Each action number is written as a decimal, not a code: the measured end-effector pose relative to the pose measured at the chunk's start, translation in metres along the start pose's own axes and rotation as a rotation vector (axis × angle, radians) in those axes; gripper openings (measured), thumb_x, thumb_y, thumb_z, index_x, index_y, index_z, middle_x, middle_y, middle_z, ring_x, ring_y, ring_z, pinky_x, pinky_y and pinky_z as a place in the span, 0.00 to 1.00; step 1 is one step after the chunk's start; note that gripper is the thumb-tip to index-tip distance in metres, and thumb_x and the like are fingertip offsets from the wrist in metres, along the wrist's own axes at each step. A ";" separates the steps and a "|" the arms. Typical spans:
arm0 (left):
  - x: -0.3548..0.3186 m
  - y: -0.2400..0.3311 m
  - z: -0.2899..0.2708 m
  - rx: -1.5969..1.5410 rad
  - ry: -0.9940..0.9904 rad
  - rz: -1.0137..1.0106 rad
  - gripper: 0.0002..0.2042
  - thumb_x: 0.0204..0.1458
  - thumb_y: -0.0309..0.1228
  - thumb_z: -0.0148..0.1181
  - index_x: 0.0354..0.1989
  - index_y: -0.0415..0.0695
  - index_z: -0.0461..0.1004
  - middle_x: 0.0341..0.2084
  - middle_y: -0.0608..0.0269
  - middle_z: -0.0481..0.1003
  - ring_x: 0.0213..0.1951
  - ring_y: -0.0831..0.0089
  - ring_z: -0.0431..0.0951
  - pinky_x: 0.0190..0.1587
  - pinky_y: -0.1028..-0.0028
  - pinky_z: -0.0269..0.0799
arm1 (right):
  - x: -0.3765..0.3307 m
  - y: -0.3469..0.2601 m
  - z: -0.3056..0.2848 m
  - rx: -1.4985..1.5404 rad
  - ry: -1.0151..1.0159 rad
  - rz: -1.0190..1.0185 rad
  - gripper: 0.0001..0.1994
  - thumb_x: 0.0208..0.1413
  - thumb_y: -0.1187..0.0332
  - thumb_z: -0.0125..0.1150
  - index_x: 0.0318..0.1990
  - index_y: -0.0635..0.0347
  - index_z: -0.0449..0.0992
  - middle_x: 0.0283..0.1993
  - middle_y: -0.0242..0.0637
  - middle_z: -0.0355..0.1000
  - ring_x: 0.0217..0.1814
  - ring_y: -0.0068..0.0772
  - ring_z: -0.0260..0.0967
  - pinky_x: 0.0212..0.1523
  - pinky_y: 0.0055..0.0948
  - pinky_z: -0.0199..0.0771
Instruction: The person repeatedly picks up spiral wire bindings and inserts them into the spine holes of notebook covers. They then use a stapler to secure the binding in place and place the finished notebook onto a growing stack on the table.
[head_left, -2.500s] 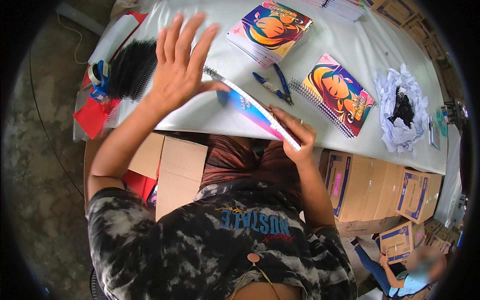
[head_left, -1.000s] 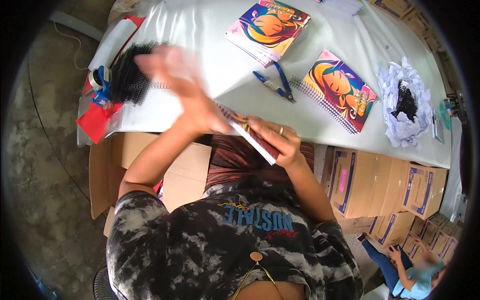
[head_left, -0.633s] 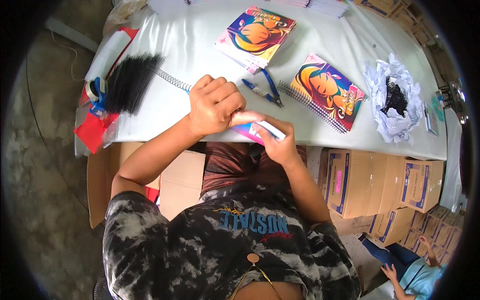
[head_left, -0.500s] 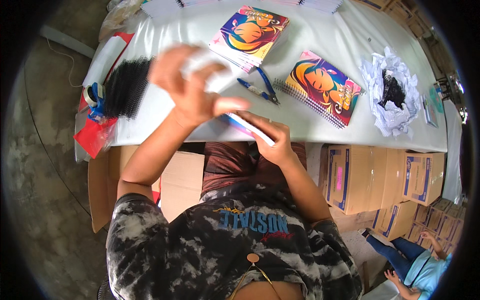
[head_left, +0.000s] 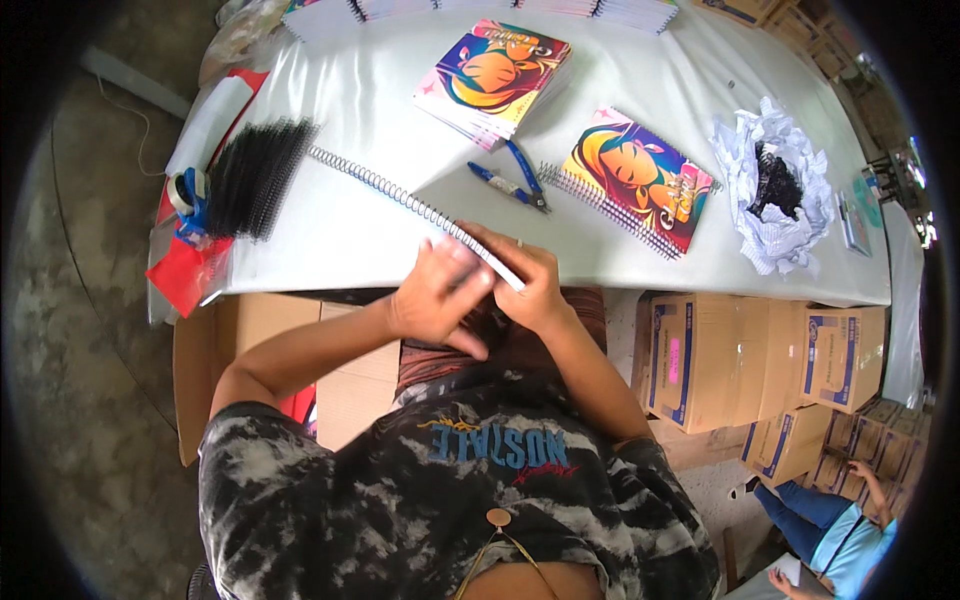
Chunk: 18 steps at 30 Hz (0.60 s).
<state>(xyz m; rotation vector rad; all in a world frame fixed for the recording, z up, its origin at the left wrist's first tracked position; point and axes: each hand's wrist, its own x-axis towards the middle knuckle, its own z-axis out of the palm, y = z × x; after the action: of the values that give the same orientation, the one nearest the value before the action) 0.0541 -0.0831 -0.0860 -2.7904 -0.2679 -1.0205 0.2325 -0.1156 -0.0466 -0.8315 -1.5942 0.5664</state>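
"How is the right hand [head_left: 535, 288] set?"

"It is closed on a thin notebook [head_left: 508, 274], which is held tilted and nearly edge-on, its white page edges turned upward."

"And the left hand [head_left: 437, 300]?"

"It is held just left of the right hand, half open, with the fingers loosely bent and blurred. Whether the notebook is touched by it cannot be told."

"Where is the wire coil [head_left: 385, 188] seen?"

"Along the notebook's upper edge, beside the right hand; its loose length is stretched past the left hand, up to a heap of black coils [head_left: 260, 182] beyond that hand's left."

"What else is laid out?"

"Beyond the right hand, blue-handled pliers [head_left: 535, 197] are laid on the white-covered table [head_left: 350, 245]. Farther to that hand's right, a coil-bound book [head_left: 638, 170] is placed; beyond the pliers, a stack of bright-covered pages [head_left: 492, 78] is set."
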 end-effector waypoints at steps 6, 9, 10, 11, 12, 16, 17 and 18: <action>0.065 -0.019 -0.022 0.037 0.144 -0.335 0.53 0.35 0.73 0.45 0.58 0.33 0.54 0.50 0.31 0.58 0.50 0.38 0.60 0.52 0.38 0.50 | 0.001 -0.006 0.011 -0.061 -0.032 0.022 0.20 0.42 0.80 0.58 0.48 0.63 0.72 0.43 0.46 0.73 0.40 0.44 0.74 0.39 0.31 0.74; 0.008 0.010 0.004 -0.195 -0.169 0.005 0.49 0.33 0.70 0.51 0.53 0.35 0.59 0.48 0.37 0.61 0.49 0.42 0.62 0.47 0.41 0.57 | -0.001 0.009 0.003 0.126 0.068 0.045 0.22 0.43 0.79 0.60 0.51 0.63 0.70 0.46 0.48 0.72 0.42 0.44 0.74 0.41 0.31 0.74; 0.029 0.000 -0.010 -0.113 -0.025 0.049 0.46 0.37 0.69 0.47 0.52 0.36 0.61 0.47 0.40 0.62 0.49 0.44 0.62 0.48 0.42 0.55 | 0.001 0.007 -0.002 0.056 0.009 -0.012 0.24 0.41 0.79 0.59 0.52 0.62 0.70 0.48 0.48 0.71 0.43 0.42 0.74 0.41 0.31 0.74; 0.049 -0.010 -0.025 -0.028 0.127 0.085 0.42 0.41 0.67 0.44 0.50 0.36 0.63 0.46 0.44 0.64 0.50 0.46 0.62 0.49 0.43 0.52 | 0.002 0.005 -0.002 0.062 -0.026 0.027 0.25 0.41 0.79 0.60 0.52 0.62 0.70 0.47 0.47 0.72 0.43 0.42 0.74 0.41 0.30 0.73; 0.076 -0.041 -0.038 0.149 0.341 0.064 0.44 0.45 0.66 0.33 0.53 0.31 0.60 0.49 0.39 0.61 0.54 0.43 0.57 0.54 0.43 0.45 | -0.003 0.000 0.003 0.082 -0.065 0.087 0.25 0.40 0.79 0.60 0.52 0.62 0.70 0.47 0.47 0.72 0.43 0.41 0.74 0.41 0.30 0.73; 0.067 -0.005 -0.026 -0.172 -0.174 -0.378 0.44 0.43 0.64 0.50 0.55 0.33 0.61 0.48 0.45 0.65 0.50 0.47 0.64 0.50 0.46 0.56 | -0.003 0.007 0.003 0.080 -0.061 0.086 0.17 0.47 0.75 0.59 0.47 0.64 0.72 0.41 0.45 0.75 0.39 0.36 0.75 0.38 0.30 0.73; 0.029 0.004 0.018 -0.176 0.096 -0.137 0.50 0.42 0.66 0.49 0.62 0.32 0.48 0.59 0.36 0.50 0.60 0.37 0.50 0.57 0.43 0.46 | 0.004 0.003 0.007 -0.019 0.083 0.070 0.18 0.49 0.71 0.58 0.49 0.66 0.71 0.44 0.45 0.74 0.42 0.35 0.74 0.41 0.30 0.73; 0.016 0.020 0.011 -0.191 -0.045 -0.160 0.52 0.44 0.65 0.48 0.64 0.33 0.38 0.61 0.29 0.39 0.61 0.30 0.42 0.58 0.39 0.37 | -0.001 0.007 0.004 0.049 0.080 0.143 0.25 0.46 0.68 0.61 0.54 0.64 0.67 0.51 0.48 0.69 0.51 0.45 0.70 0.50 0.33 0.69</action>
<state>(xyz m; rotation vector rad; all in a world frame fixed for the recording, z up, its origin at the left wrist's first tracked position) 0.0778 -0.0980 -0.0856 -3.0076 -0.4268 -1.0705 0.2303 -0.1123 -0.0533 -0.9249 -1.4510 0.6634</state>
